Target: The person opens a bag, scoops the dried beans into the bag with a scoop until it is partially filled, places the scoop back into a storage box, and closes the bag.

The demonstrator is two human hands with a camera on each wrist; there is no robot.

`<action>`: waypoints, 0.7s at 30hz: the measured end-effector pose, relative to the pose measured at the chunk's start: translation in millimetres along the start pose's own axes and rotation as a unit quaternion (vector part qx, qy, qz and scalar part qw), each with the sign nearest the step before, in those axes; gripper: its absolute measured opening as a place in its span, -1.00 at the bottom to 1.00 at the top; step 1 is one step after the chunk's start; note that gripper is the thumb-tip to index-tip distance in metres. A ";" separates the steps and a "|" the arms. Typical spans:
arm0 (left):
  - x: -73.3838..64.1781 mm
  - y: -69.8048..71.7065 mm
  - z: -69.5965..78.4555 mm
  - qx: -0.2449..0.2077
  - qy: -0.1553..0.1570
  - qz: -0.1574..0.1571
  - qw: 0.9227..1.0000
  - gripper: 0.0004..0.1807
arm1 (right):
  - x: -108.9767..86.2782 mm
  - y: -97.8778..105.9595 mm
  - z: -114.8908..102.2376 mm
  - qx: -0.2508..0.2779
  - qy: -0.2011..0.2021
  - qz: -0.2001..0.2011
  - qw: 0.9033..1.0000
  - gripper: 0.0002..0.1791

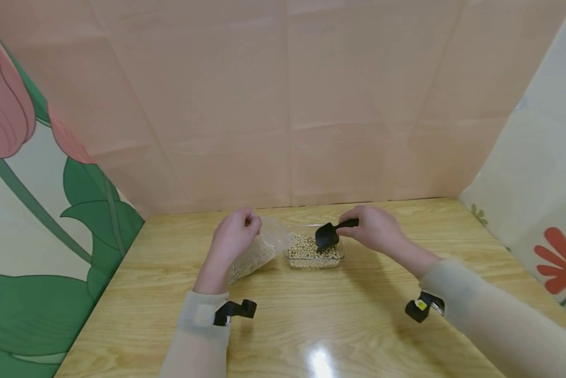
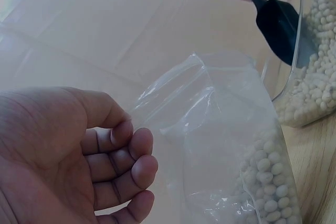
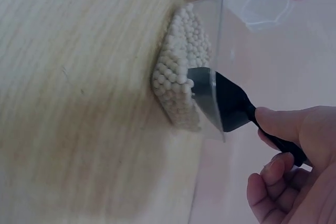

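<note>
Left grip (image 1: 236, 231) pinches the clear plastic bag (image 1: 259, 254) by its top edge; if that slips, the bag could slump and spill. Right grip (image 1: 370, 226), narrowed on a slim handle (image 1: 349, 223), holds the black scoop (image 1: 327, 238) against pale beans (image 1: 303, 245) in the clear box (image 1: 313, 258) to its left; a sharp tilt could scatter them.

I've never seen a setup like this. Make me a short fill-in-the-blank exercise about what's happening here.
1. The right hand holds a scoop whose colour is ____.
2. The hand pinching the plastic bag is the person's ____ one.
3. In the head view, the clear box stands to the ____ of the bag.
4. The scoop's blade points ____ toward the pale beans in the box.

Missing words: black; left; right; down
</note>
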State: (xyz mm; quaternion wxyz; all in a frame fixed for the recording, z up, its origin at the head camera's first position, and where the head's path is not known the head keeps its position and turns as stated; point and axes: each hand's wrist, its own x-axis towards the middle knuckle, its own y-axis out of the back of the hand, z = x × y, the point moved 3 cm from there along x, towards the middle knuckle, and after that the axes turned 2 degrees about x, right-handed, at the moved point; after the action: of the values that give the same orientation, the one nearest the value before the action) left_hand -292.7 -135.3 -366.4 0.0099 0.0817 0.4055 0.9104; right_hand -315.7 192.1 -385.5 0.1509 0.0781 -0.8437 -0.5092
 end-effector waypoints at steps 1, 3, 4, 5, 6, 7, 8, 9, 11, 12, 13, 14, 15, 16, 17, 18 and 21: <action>0.2 -0.1 -0.3 0.000 -0.001 0.000 1.000 -0.73 | -0.1 -2.2 1.5 0.009 -0.006 -0.005 1.000 -0.77; 0.5 -0.3 -0.8 0.001 -0.003 0.000 1.000 -0.73 | -0.5 -6.8 4.8 0.028 -0.020 -0.015 0.999 -0.77; 0.4 -0.3 -0.8 0.000 -0.003 0.000 1.000 -0.73 | -0.8 -9.1 6.6 0.038 -0.025 -0.019 0.999 -0.75; 0.4 -0.4 -1.0 0.000 -0.003 -0.001 1.000 -0.73 | -1.1 -11.7 8.5 0.050 -0.031 -0.023 0.998 -0.74; 0.4 -0.4 -1.1 0.000 -0.003 -0.001 1.000 -0.73 | -1.6 -14.1 10.4 0.064 -0.039 -0.025 0.997 -0.71; 0.3 -0.1 -1.3 0.000 -0.004 0.000 1.000 -0.73 | -2.1 -16.6 11.8 0.075 -0.045 -0.026 0.996 -0.68; -0.1 0.2 -1.2 -0.001 -0.003 0.000 1.000 -0.73 | -2.6 -19.2 13.2 0.085 -0.048 -0.025 0.995 -0.66; -0.4 0.4 -1.2 -0.001 -0.003 0.000 1.000 -0.73 | -2.9 -21.9 14.3 0.096 -0.050 -0.023 0.994 -0.64; -1.0 0.8 -1.0 -0.001 -0.003 0.000 1.000 -0.73 | -4.1 -27.5 15.8 0.117 -0.056 -0.020 0.991 -0.59; -1.1 0.8 -1.3 -0.001 -0.003 0.000 1.000 -0.73 | -4.6 -30.3 16.2 0.124 -0.061 -0.018 0.990 -0.57; -1.5 1.0 -1.2 -0.001 -0.002 -0.001 1.000 -0.73 | -5.4 -33.2 16.6 0.129 -0.064 -0.015 0.989 -0.56; -1.7 1.0 -1.3 -0.001 -0.001 -0.001 1.000 -0.73 | -6.2 -36.1 16.8 0.136 -0.068 -0.012 0.988 -0.55; -2.0 1.1 -1.4 0.000 0.000 -0.001 1.000 -0.73 | -7.1 -39.0 16.8 0.143 -0.073 -0.012 0.987 -0.54; -2.1 1.1 -1.4 -0.001 0.000 -0.002 1.000 -0.73 | -7.9 -41.6 17.1 0.150 -0.080 -0.010 0.985 -0.54; -2.3 1.2 -1.3 -0.001 0.001 -0.002 1.000 -0.73 | -8.5 -44.0 16.8 0.157 -0.086 -0.009 0.984 -0.54; -2.5 1.2 -1.2 -0.001 0.002 -0.002 1.000 -0.73 | -8.9 -46.5 17.3 0.165 -0.089 -0.005 0.982 -0.56; -2.9 0.9 -0.2 -0.003 0.003 -0.002 1.000 -0.73 | -10.6 -52.4 17.1 0.196 -0.099 0.002 0.976 -0.61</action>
State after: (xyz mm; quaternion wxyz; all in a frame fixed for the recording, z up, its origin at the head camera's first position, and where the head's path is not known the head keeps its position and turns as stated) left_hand -289.8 -136.4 -366.3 0.0107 0.0783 0.4032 0.9117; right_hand -312.6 184.8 -441.1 0.0493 0.0536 -0.9379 -0.3393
